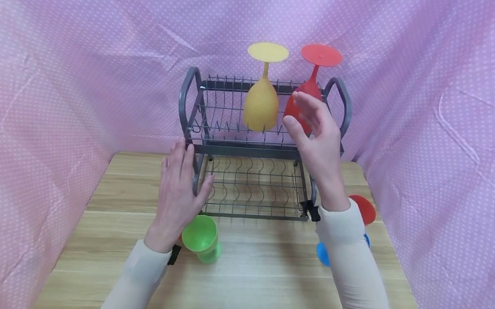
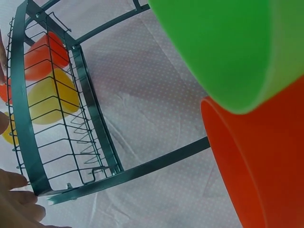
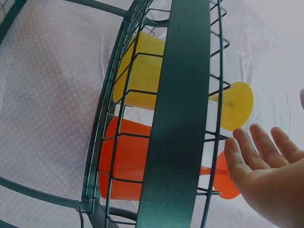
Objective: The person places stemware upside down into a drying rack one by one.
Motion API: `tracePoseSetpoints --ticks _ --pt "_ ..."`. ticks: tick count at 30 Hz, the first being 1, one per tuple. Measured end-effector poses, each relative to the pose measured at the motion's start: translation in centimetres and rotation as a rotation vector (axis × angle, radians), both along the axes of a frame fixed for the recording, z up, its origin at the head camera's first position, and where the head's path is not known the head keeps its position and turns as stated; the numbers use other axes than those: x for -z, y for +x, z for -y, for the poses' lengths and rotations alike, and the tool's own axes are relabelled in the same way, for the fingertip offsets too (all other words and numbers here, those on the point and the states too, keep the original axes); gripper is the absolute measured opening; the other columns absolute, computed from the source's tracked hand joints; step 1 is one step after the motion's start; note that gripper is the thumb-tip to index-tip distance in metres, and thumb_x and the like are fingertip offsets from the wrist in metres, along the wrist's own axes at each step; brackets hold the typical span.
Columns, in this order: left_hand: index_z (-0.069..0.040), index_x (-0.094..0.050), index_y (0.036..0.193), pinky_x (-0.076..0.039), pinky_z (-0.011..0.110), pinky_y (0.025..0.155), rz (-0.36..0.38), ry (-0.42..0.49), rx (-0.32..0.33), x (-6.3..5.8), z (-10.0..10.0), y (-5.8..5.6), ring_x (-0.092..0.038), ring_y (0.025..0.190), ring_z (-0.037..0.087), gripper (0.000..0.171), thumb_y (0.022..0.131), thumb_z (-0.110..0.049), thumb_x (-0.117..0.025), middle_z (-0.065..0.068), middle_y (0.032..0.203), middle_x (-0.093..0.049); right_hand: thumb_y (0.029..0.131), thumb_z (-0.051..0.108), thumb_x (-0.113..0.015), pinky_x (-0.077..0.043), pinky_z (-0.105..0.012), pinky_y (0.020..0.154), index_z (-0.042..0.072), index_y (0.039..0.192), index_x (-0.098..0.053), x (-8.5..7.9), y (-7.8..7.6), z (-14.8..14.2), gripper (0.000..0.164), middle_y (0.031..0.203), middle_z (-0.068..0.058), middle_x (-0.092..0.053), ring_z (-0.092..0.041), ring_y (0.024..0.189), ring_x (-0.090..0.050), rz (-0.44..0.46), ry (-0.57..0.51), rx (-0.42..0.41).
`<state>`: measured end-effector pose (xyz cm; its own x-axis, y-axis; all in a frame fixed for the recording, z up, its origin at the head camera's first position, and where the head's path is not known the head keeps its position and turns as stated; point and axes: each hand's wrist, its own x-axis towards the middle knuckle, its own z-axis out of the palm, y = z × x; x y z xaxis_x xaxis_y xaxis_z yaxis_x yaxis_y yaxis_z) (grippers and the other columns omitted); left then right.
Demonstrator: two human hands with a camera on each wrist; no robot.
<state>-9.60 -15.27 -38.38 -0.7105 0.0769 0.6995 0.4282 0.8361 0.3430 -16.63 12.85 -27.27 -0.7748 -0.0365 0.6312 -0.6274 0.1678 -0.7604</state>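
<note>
A yellow plastic goblet [image 1: 261, 104] stands upside down on the upper tier of a dark wire dish rack [image 1: 247, 152]. To its right a red goblet [image 1: 321, 55], also inverted, leans slightly. My right hand [image 1: 320, 141] is raised in front of the red goblet, fingers loosely bent and holding nothing; it covers part of the bowl. In the right wrist view its fingers [image 3: 256, 147] spread beside the red goblet's foot. My left hand [image 1: 179, 188] has straight fingers, their tips right at the rack's left front corner. A green goblet [image 1: 199, 233] stands upright by the left wrist.
An orange cup [image 2: 270, 156] shows beside the green goblet in the left wrist view. Partly behind the right sleeve are a red cup [image 1: 363, 209] and a blue piece [image 1: 323, 254]. The rack's lower tier [image 1: 249, 188] has wavy wires. Pink dotted cloth [image 1: 52, 86] surrounds the wooden table [image 1: 245, 290].
</note>
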Motion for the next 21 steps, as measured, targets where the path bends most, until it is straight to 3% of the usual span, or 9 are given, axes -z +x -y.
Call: tracePoseSetpoints --ticks 13,21 --pt "0.005 -0.046 0.15 -0.015 0.064 0.123 -0.053 0.021 0.021 0.3 0.2 2.2 -0.024 0.153 0.045 0.072 0.106 -0.052 -0.044 0.021 0.165 -0.033 0.096 0.014 -0.071 -0.045 -0.037 0.113 0.007 0.142 -0.06 2.3 3.4 -0.6 0.048 0.141 -0.001 -0.064 -0.02 0.132 -0.059 0.023 -0.062 0.004" --pt "0.005 -0.051 0.145 -0.019 0.061 0.124 -0.031 -0.009 0.035 0.2 0.1 3.4 -0.033 0.149 0.046 0.07 0.106 -0.053 -0.043 0.023 0.158 -0.043 0.096 0.007 -0.07 -0.044 -0.036 0.114 0.005 0.143 -0.059 4.1 5.1 -1.0 0.048 0.143 -0.002 -0.062 -0.022 0.135 -0.057 0.065 -0.078 0.003"
